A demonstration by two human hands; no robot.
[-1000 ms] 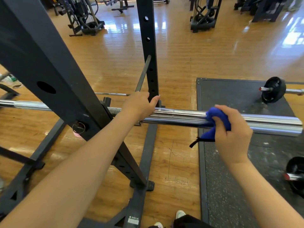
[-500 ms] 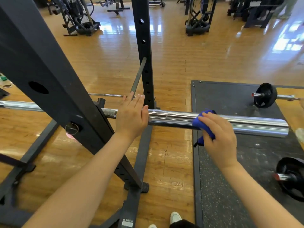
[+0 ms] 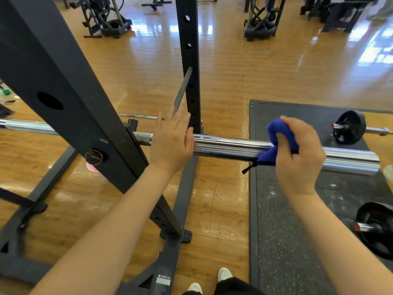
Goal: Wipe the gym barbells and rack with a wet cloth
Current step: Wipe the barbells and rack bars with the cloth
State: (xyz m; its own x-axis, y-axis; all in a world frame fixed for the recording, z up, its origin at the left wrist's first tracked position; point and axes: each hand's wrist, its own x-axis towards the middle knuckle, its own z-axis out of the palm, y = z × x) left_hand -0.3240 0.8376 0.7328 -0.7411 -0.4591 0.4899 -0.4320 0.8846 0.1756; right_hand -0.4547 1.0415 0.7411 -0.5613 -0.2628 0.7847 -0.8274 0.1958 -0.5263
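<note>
The right hand (image 3: 297, 158) clutches the bunched blue wet cloth (image 3: 278, 135) on the chrome barbell sleeve (image 3: 229, 147); the flat, released left hand (image 3: 172, 141) steadies it. Press firmly, wiping toward the end beyond the right hand.

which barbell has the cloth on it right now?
The chrome barbell racked on the squat rack: the right hand grips the blue cloth on its bare sleeve. The other two lie on the floor with black plates on.

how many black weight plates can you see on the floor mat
2. One weight plate stands on a barbell at the mat's far right edge; another weight plate sits nearer at the frame's right edge, partly cut off. More may lie out of frame.
</note>
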